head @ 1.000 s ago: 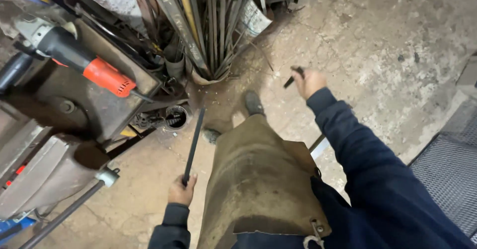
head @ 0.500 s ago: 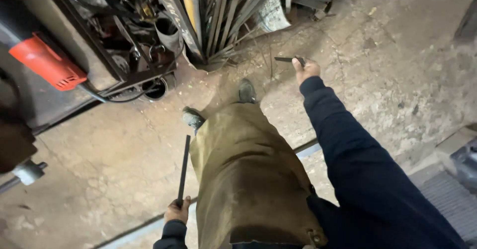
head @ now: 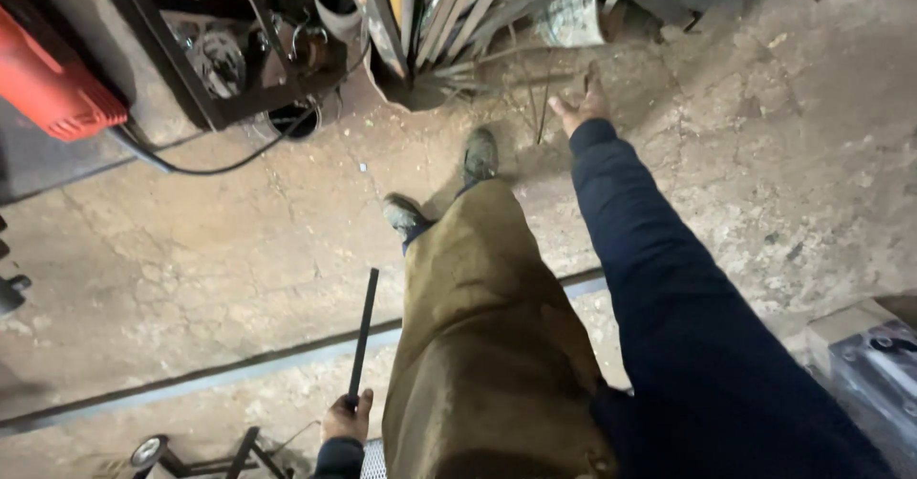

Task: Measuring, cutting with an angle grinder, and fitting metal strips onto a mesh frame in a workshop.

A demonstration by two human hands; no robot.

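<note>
Reaching right hand (head: 579,108), outstretched arm

1 head-worn camera looks steeply down over the apron (head: 487,345) onto the nearby concrete floor (head: 191,259).

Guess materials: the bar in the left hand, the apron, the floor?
Bar: likely steel, dark and matte, straight and thin, gripped at its lower end by the left hand. Apron: looks like tan leather or heavy canvas, scuffed and creased. Floor: concrete, cracked and dusty.
</note>
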